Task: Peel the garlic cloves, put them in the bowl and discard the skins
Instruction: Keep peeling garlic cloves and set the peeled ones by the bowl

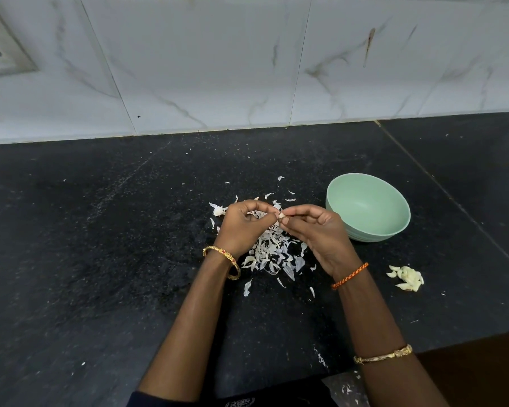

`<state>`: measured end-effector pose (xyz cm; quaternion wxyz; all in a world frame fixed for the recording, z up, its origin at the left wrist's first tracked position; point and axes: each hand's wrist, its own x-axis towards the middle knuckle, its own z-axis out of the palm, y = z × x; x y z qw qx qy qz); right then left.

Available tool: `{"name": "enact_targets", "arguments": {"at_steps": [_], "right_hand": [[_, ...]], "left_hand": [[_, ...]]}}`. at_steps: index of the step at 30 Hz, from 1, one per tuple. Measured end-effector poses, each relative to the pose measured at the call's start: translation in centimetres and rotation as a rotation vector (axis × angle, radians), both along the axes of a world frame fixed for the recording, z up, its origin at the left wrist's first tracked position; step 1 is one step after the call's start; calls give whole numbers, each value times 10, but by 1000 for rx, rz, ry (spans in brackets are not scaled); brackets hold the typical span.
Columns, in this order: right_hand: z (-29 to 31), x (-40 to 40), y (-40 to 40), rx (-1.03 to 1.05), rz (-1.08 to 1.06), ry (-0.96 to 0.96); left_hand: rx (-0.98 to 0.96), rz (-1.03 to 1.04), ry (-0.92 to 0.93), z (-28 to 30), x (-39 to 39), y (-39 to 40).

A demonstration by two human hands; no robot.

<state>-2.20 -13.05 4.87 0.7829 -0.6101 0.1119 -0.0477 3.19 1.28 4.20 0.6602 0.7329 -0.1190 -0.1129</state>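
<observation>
Both hands meet above a pile of white garlic skins [272, 254] on the black counter. My left hand [244, 226] and my right hand [315, 230] pinch one small garlic clove [282, 216] between their fingertips. A pale green bowl [368, 211] stands just right of my right hand and looks empty inside. A small heap of peeled cloves [407, 278] lies on the counter in front of the bowl, to the right of my right wrist. An unpeeled piece of garlic [218, 210] lies just left of my left hand.
The black stone counter [100, 230] runs back to a white marble-tiled wall [247, 69]. Stray skin flakes are scattered around the pile and near the front edge [321, 358]. A seam in the counter [441, 183] passes right of the bowl.
</observation>
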Motion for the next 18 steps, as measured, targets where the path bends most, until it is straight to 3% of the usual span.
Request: {"name": "enact_targets", "arguments": {"at_steps": [4,12,18], "right_hand": [[-1,1,2,-3,-39,-18],[-4,0,3,-232,-76,-64],[-9,3,4,-68,-68,7]], "left_hand": [[-25,1,44,0,-1,-1],[-76,-22,113,-1,-3,-2],[-89,-25,189,-5,0,2]]}}
